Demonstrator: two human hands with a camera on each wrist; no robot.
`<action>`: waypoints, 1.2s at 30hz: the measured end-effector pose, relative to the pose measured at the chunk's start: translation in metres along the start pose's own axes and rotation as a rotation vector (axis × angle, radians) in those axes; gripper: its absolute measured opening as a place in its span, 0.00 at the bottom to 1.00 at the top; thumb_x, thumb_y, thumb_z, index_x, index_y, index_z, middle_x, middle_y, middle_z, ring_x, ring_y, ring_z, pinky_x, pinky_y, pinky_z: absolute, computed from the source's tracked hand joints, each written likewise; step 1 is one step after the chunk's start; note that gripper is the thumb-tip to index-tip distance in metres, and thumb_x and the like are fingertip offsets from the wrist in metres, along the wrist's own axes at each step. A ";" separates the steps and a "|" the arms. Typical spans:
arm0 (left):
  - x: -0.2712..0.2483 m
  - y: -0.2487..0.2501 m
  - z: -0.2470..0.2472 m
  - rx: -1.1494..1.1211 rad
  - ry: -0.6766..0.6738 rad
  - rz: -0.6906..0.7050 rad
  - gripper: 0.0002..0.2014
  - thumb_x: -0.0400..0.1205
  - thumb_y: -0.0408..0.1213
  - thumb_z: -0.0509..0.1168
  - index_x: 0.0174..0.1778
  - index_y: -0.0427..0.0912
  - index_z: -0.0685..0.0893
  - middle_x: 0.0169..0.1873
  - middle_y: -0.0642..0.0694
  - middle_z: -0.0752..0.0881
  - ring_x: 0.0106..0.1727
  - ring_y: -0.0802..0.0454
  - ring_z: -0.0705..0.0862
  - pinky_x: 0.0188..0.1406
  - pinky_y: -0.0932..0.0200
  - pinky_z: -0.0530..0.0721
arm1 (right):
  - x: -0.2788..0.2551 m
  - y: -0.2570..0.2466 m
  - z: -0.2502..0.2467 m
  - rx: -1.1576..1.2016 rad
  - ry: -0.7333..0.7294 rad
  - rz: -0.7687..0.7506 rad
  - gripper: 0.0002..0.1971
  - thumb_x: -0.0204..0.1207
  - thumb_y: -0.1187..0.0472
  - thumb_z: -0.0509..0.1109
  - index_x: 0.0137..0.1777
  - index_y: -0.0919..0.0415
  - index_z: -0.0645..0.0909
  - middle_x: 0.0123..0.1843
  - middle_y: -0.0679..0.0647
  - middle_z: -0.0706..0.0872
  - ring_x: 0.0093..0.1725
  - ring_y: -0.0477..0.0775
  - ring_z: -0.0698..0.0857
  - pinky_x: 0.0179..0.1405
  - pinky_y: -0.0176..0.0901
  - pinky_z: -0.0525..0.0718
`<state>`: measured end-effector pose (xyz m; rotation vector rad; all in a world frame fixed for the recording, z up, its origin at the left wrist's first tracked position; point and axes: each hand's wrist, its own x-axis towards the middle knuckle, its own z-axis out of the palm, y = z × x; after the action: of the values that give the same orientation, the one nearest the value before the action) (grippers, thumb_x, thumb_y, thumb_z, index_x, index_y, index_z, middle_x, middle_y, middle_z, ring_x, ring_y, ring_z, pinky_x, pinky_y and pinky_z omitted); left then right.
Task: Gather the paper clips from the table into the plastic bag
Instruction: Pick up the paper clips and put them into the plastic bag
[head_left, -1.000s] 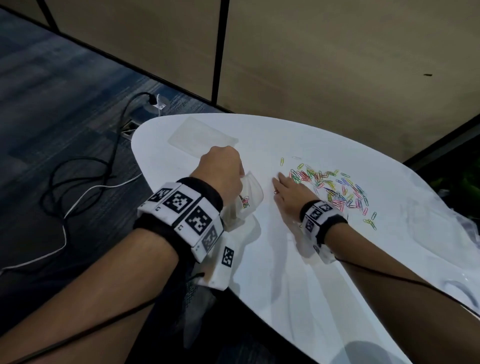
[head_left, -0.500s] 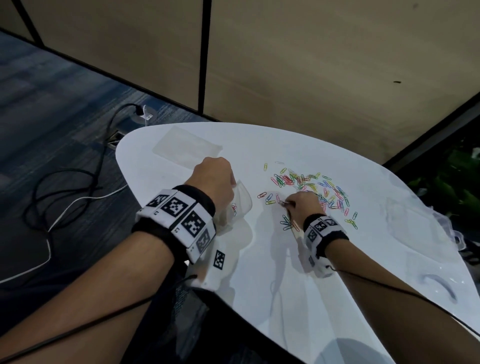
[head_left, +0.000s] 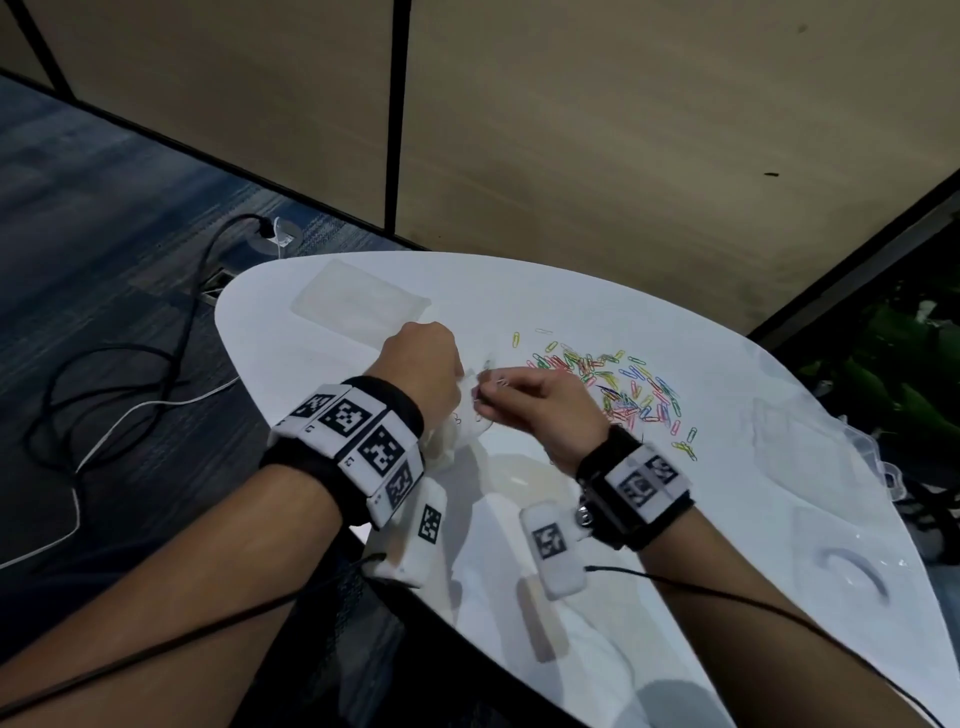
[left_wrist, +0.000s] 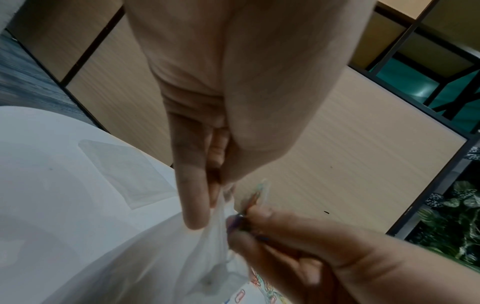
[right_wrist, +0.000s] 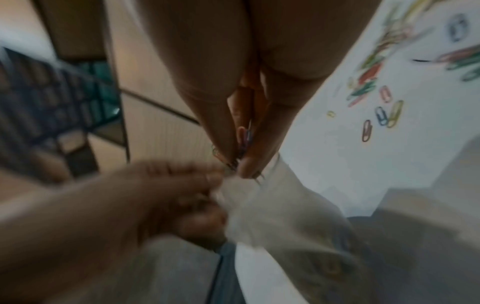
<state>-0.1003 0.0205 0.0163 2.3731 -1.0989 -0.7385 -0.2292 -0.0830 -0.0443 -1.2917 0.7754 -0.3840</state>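
Observation:
My left hand (head_left: 423, 366) pinches the top edge of a thin clear plastic bag (head_left: 457, 436), holding it up above the white table (head_left: 597, 623). In the left wrist view the bag (left_wrist: 166, 257) hangs below the fingers (left_wrist: 193, 185), with a few clips visible inside near its bottom. My right hand (head_left: 540, 402) pinches a small bunch of coloured paper clips (right_wrist: 244, 142) right at the bag's mouth. A loose pile of coloured paper clips (head_left: 618, 389) lies on the table to the right of both hands.
A flat clear bag (head_left: 358, 304) lies at the table's far left. Clear plastic packaging (head_left: 810, 467) covers the right side of the table. Cables (head_left: 130, 374) trail over the dark carpet on the left. A beige partition wall (head_left: 623, 130) stands behind.
My right hand closed on clips at the pile's near edge, then lifted and carried them left to the bag's mouth. The left hand kept holding the bag up.

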 end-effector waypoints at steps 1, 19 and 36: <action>0.000 0.001 0.000 -0.001 0.003 0.005 0.11 0.83 0.30 0.66 0.56 0.41 0.91 0.53 0.41 0.90 0.52 0.40 0.91 0.58 0.50 0.89 | 0.001 0.004 0.007 -0.173 0.021 -0.050 0.07 0.74 0.72 0.75 0.51 0.70 0.88 0.44 0.60 0.92 0.43 0.52 0.90 0.51 0.39 0.88; 0.004 -0.013 -0.007 -0.024 0.008 -0.005 0.11 0.83 0.29 0.64 0.58 0.38 0.88 0.55 0.39 0.89 0.50 0.40 0.90 0.56 0.50 0.90 | 0.024 -0.013 -0.045 -0.582 0.223 -0.147 0.15 0.79 0.71 0.64 0.55 0.59 0.90 0.56 0.57 0.91 0.55 0.55 0.90 0.62 0.54 0.87; 0.005 -0.013 -0.009 0.024 0.021 0.003 0.12 0.82 0.29 0.63 0.60 0.37 0.87 0.59 0.38 0.87 0.56 0.40 0.89 0.59 0.50 0.88 | 0.016 0.098 -0.096 -1.882 -0.249 -0.107 0.33 0.82 0.43 0.33 0.86 0.52 0.38 0.88 0.54 0.38 0.87 0.62 0.43 0.83 0.64 0.47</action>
<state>-0.0849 0.0258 0.0144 2.3930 -1.1089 -0.7013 -0.3011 -0.1354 -0.1498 -3.0264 0.7670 0.6727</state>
